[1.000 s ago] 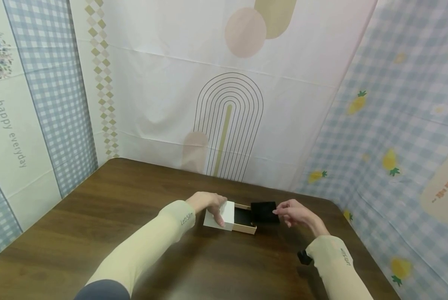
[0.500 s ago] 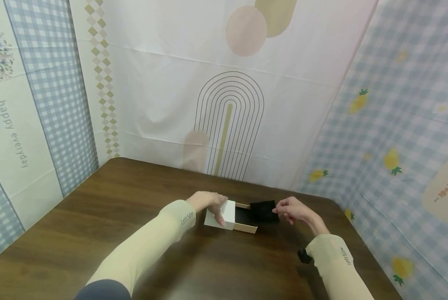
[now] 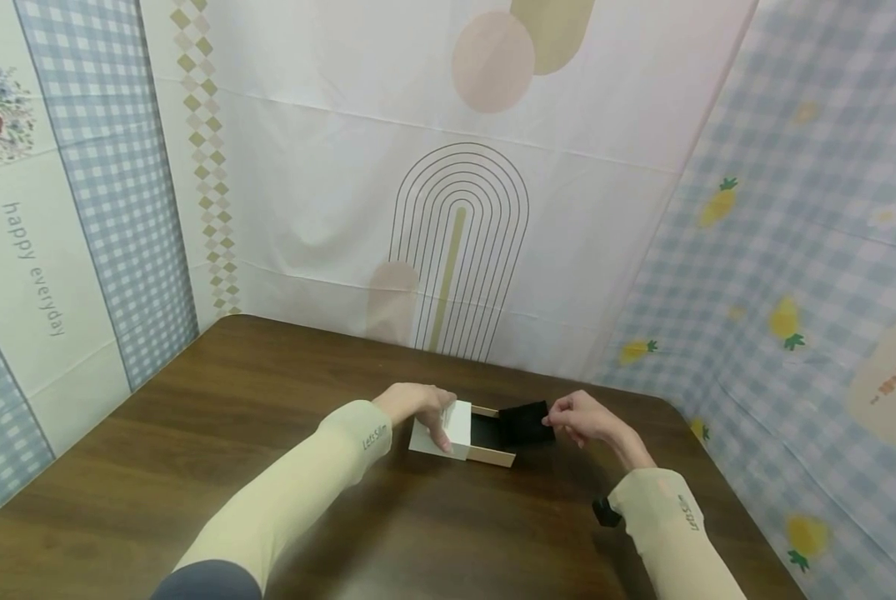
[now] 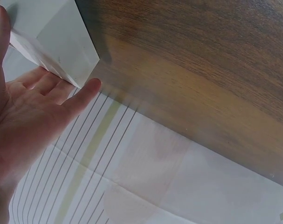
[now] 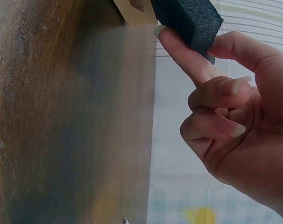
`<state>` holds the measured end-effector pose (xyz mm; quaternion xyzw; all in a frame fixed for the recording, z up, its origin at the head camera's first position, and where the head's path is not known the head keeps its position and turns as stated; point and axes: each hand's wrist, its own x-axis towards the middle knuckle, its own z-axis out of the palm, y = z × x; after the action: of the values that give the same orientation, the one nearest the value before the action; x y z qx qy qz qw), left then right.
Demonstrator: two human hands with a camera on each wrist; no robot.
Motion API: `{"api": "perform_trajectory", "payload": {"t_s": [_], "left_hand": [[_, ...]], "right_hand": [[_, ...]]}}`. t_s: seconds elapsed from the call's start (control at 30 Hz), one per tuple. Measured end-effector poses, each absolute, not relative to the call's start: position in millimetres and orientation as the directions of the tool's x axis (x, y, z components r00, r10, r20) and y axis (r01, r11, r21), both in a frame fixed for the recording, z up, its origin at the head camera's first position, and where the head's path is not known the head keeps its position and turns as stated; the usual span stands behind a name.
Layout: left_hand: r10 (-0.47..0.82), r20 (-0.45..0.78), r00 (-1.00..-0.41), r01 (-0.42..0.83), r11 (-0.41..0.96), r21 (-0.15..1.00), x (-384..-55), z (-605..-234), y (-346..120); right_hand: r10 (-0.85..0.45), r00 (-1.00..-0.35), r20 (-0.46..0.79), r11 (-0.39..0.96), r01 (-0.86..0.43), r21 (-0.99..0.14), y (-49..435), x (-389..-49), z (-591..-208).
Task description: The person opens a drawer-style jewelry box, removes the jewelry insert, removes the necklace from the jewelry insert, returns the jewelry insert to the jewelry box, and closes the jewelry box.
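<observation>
A small white box sleeve (image 3: 458,425) lies on the table, with a tan drawer (image 3: 491,456) slid partly out of its right end. My left hand (image 3: 422,408) grips the sleeve, thumb on the near side and fingers on the far side, as the left wrist view also shows. Black lining is visible inside the drawer. Over the drawer's outer end, a black foam pad (image 3: 526,423) stands tilted, its right edge raised. My right hand (image 3: 588,420) pinches that edge between thumb and index finger; in the right wrist view the other fingers (image 5: 216,126) are curled into the palm.
The brown wooden table (image 3: 282,400) runs back to a white printed cloth (image 3: 327,208). Blue checked cloth (image 3: 763,333) hangs at the right and more checked cloth (image 3: 110,167) at the left. A black device (image 3: 608,512) sits at the right wrist.
My right hand has moved slightly left and up with the foam pad's edge, and the pad is tilted a little more. The left hand and box have stayed nearly still.
</observation>
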<state>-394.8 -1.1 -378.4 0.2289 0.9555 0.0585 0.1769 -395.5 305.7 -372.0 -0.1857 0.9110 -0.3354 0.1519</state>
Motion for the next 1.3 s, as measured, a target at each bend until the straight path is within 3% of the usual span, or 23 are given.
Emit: {"api": "perform_trajectory", "payload": {"t_s": [1.3], "left_hand": [[0.454,-0.299,-0.839,0.41,0.89,0.2,-395,-381,0]], "right_hand": [[-0.403,-0.904,-0.139,0.738,-0.231,-0.635,281,-395,-381]]}}
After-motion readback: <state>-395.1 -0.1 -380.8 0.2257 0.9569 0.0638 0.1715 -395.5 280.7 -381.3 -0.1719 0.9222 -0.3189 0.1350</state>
